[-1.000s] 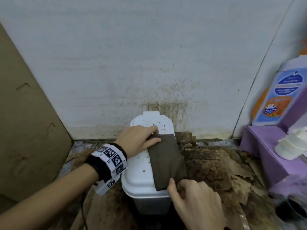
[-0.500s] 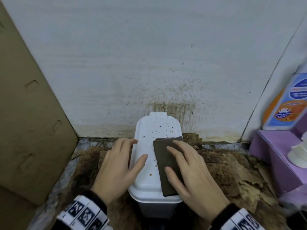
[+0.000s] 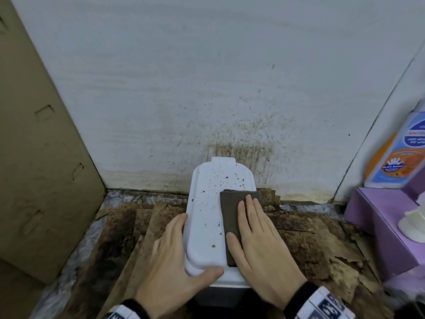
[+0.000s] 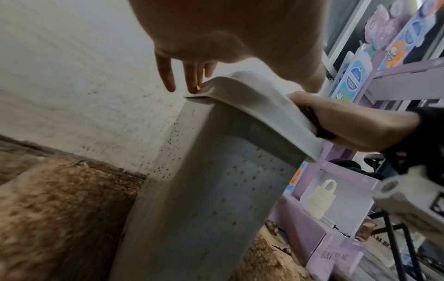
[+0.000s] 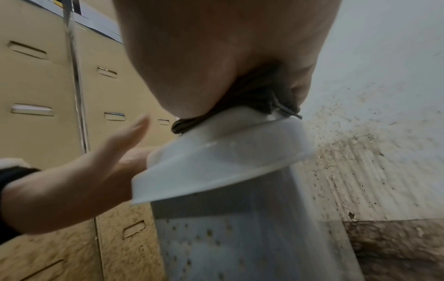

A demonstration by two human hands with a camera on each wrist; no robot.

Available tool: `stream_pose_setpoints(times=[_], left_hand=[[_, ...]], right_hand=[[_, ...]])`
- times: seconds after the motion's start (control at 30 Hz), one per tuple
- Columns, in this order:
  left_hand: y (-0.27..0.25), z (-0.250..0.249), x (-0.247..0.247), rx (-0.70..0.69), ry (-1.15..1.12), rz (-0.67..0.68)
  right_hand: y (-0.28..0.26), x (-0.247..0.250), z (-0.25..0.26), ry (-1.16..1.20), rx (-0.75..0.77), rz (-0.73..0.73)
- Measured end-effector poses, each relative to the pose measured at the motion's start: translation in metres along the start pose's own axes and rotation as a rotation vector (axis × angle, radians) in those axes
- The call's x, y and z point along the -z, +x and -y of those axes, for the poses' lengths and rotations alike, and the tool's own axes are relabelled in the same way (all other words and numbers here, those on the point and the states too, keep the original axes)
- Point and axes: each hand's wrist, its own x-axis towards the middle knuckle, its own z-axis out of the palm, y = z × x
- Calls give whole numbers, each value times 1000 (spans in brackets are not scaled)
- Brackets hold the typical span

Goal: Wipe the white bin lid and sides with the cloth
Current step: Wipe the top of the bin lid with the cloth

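Observation:
The white bin lid [image 3: 207, 215], speckled with brown spots, sits on the grey bin body [image 4: 216, 190] against the wall. A folded brown cloth [image 3: 230, 210] lies along the lid's right half. My right hand [image 3: 255, 240] presses flat on it with straight fingers; in the right wrist view the cloth [image 5: 252, 95] is squeezed between palm and lid [image 5: 216, 152]. My left hand [image 3: 174, 256] rests against the lid's left edge, fingers straight along the side and thumb across the near corner. In the left wrist view its fingertips [image 4: 192, 83] touch the lid rim.
Cardboard boxes [image 3: 41, 169] stand close on the left. A purple box [image 3: 379, 222] with a white object [image 3: 414, 224] and a soap bottle [image 3: 395, 153] crowd the right. The wall [image 3: 241, 153] behind is splattered brown. Torn, stained cardboard [image 3: 310, 238] covers the floor.
My left hand left the cloth's far end and slid to the lid's left side, thumb on the near corner. My right hand moved up from the cloth's near edge and lies flat on it.

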Motion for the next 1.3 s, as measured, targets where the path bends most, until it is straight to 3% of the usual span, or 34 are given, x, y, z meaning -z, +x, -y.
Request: stream_pose_setpoints(times=[0.23,0.4,0.57,0.7,1.07,1.3], left_hand=[[5,13,-12,-32,60,17],[7,13,-12,-17,66,6],[5,13,-13,-26,87,5],[6,15,-11,-60,127,10],[8,24,-20,-82,53,-20],[9,25,-23,-73,27,-31]], right_hand=[[63,13,-33,36,1,97],[110,11,-48,16,-3,75],[131,15,-61,21,98,90],[116,13,-60,61,120,155],[-21,-11,-8,145,27,-5],[8,5,-30,299,101,102]])
